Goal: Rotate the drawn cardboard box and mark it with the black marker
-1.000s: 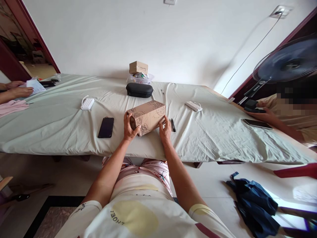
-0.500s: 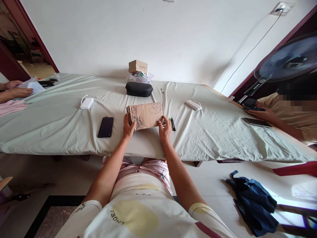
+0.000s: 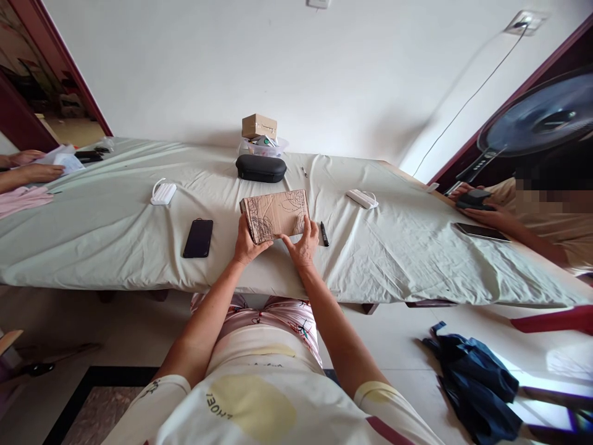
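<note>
A brown cardboard box (image 3: pixel 275 214) with line drawings on it is held tilted just above the cloth-covered table (image 3: pixel 115 247), near its front edge. My left hand (image 3: pixel 246 242) grips the box's left end, thumb on the near face. My right hand (image 3: pixel 303 241) holds its lower right corner with fingers curled against it. A black marker (image 3: pixel 324 233) lies right of my right hand. A black phone (image 3: pixel 198 238) lies left of my left hand.
Behind the box lie a black oval case (image 3: pixel 260 167), a plastic tub (image 3: pixel 264 146) topped by a small cardboard box (image 3: pixel 259 126), and two white devices (image 3: pixel 163 193) (image 3: pixel 362 198). Other people's hands rest at far left (image 3: pixel 28 173) and far right (image 3: pixel 486 213). A fan (image 3: pixel 537 123) stands right.
The box was turned from resting askew to upright, then lifted and tilted toward me. My right hand slid from its right side to under the lower right corner.
</note>
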A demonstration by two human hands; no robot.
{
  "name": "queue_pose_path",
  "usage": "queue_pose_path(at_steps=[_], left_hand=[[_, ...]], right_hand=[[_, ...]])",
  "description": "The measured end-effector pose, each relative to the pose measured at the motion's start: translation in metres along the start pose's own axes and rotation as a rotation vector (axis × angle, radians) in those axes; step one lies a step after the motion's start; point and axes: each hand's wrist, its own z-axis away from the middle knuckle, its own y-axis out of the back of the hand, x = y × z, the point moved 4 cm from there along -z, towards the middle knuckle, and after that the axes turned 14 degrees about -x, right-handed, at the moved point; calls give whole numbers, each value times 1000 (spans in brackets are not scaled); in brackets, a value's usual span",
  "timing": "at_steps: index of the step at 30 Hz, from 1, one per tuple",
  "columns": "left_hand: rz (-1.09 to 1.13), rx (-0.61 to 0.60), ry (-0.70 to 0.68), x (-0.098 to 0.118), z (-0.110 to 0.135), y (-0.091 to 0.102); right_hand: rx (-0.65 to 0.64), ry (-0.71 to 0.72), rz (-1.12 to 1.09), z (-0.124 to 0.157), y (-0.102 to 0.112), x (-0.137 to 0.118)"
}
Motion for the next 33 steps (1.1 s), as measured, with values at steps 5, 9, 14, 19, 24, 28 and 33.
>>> queue_pose_path(at_steps=[5,9,14,19,24,28,33], left_hand=[[-66,14,-22,-2,1,-4],[-10,9,9,0,1,-3],[154,-10,42,4,1,5],[223,39,160,-4,3,10],[194,74,172,-11,2,12],[103,151,229,-15,3,18],[48,228,237,-13,4,24]], right_hand=[[-2,30,76,3,-6,-4],[29,51,63,2,-4,-2],[60,44,-162,-2,2,2],[159,-32,-448,-2,5,6],[203,-48,-548,-3,2,10],[142,-73,-595,-6,-5,17],[63,-50,-612,-7,-8,16]])
